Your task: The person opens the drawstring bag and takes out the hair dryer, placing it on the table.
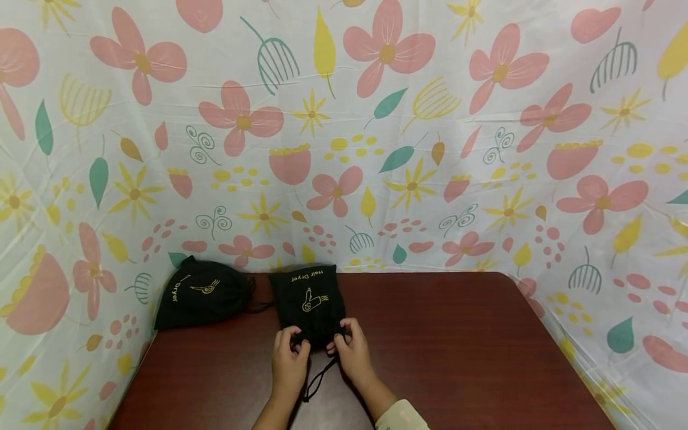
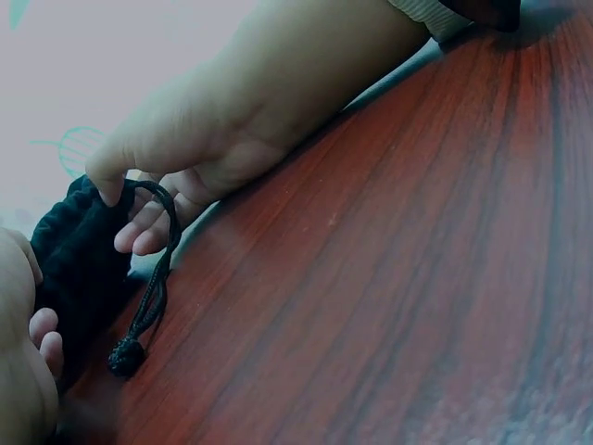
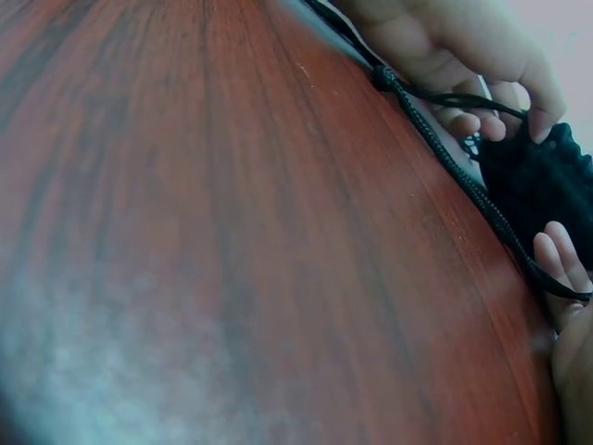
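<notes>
A black drawstring bag [image 1: 317,289], printed in yellow with "Hair Dryer" and a dryer picture, lies on the table with its gathered mouth toward me. My left hand [image 1: 289,364] grips the left side of that mouth, thumb and fingers curled at the cloth. On the opposite side, my right hand [image 1: 355,358] pinches the mouth's edge between thumb and fingers. A knotted black cord [image 2: 153,306] hangs from the bag's mouth over the table, and another cord [image 3: 454,167] shows in the right wrist view. The fingers partly cover the bag's opening.
A second black drawstring bag [image 1: 209,295], with similar yellow print, lies at the table's back left corner, bulging and turned sideways. The dark red wood table [image 1: 457,346] ends at a white curtain [image 1: 344,233] with flowers and leaves, which surrounds its back and sides.
</notes>
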Action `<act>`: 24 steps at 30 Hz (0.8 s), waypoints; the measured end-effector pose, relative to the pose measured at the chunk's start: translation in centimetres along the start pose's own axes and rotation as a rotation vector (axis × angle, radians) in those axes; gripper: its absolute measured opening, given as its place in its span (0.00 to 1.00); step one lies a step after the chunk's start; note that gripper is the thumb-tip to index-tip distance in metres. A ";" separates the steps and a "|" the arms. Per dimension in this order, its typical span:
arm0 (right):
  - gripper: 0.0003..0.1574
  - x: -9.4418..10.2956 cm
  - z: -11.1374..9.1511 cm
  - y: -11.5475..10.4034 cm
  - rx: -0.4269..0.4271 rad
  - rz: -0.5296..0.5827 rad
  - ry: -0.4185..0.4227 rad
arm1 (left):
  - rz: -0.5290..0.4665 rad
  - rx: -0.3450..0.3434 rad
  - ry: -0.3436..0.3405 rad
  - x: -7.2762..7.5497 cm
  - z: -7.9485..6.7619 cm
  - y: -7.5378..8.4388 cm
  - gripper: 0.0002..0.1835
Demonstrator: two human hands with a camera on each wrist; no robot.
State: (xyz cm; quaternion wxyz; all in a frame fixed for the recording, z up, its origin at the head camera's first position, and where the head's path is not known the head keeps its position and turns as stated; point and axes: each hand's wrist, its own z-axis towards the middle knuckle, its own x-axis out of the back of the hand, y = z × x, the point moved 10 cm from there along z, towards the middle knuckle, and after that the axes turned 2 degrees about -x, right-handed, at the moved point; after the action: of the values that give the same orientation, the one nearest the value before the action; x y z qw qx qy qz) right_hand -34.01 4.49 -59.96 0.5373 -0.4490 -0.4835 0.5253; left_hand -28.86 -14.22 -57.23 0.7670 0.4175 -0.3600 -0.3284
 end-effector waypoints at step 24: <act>0.15 0.1 -0.3 -1.3 0.137 -0.270 0.033 | 0.090 0.057 -0.006 0.2 0.0 -0.7 0.16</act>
State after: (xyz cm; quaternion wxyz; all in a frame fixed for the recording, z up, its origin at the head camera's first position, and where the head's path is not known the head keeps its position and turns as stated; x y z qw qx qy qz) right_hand -33.54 4.56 -58.75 0.6404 -0.3507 -0.4934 0.4726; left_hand -28.90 -14.69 -57.78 0.7676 0.4215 -0.3899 -0.2847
